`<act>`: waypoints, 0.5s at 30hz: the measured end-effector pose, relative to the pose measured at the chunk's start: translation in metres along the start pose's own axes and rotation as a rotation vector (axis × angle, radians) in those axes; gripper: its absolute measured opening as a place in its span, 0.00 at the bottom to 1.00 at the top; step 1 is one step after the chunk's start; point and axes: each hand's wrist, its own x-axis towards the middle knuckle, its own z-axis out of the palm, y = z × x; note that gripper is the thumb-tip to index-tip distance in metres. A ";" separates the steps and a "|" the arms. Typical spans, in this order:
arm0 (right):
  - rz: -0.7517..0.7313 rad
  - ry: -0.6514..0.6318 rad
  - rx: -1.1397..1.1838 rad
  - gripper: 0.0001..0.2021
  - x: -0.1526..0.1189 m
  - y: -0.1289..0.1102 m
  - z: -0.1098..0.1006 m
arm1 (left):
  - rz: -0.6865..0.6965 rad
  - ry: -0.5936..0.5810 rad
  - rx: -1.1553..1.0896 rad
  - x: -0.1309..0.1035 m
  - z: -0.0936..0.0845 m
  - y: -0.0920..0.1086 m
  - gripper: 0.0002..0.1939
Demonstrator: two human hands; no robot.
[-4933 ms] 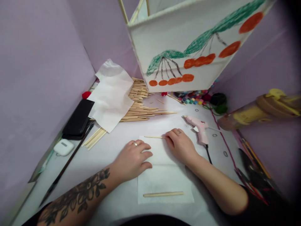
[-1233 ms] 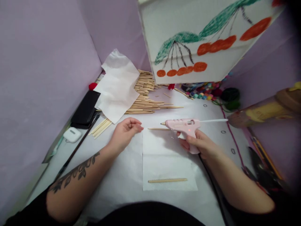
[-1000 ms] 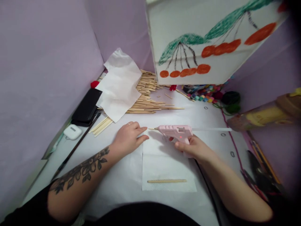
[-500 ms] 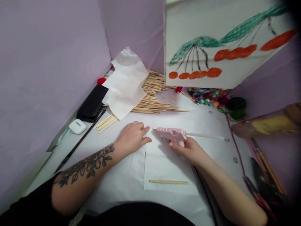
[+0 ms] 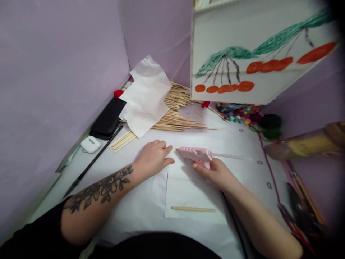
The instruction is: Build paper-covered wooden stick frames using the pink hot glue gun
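In my right hand (image 5: 215, 171) is a pale pink hot glue gun (image 5: 196, 154), its nozzle pointing left and a clear glue stick (image 5: 231, 156) sticking out of its back. My left hand (image 5: 155, 156) rests on the paper just left of the nozzle, with thumb and forefinger apart and nothing visible between them. Its other fingers are partly hidden. Beneath the gun lies a white paper sheet (image 5: 183, 194). One thin wooden stick (image 5: 193, 209) lies across the sheet's near end, apart from both hands.
Behind my hands, many wooden sticks (image 5: 178, 120) are heaped, partly under crumpled paper (image 5: 147, 95). A black case (image 5: 107, 117), white earbud case (image 5: 91, 144) and paintbrush (image 5: 93, 162) lie left. A painted panel (image 5: 229, 32) overhangs the back right. Scissors (image 5: 293, 223) and a jar (image 5: 304, 140) are right.
The view has shifted slightly, so the surroundings sit a little lower and to the right. Both hands and the glue gun hold nearly the same pose.
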 end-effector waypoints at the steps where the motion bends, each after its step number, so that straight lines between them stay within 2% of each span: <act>1: 0.006 0.000 -0.003 0.23 0.000 -0.001 0.000 | 0.001 0.000 0.001 0.000 0.000 0.000 0.22; 15: 0.025 0.026 -0.034 0.23 0.000 -0.003 0.002 | 0.006 -0.007 -0.003 -0.001 -0.003 0.001 0.20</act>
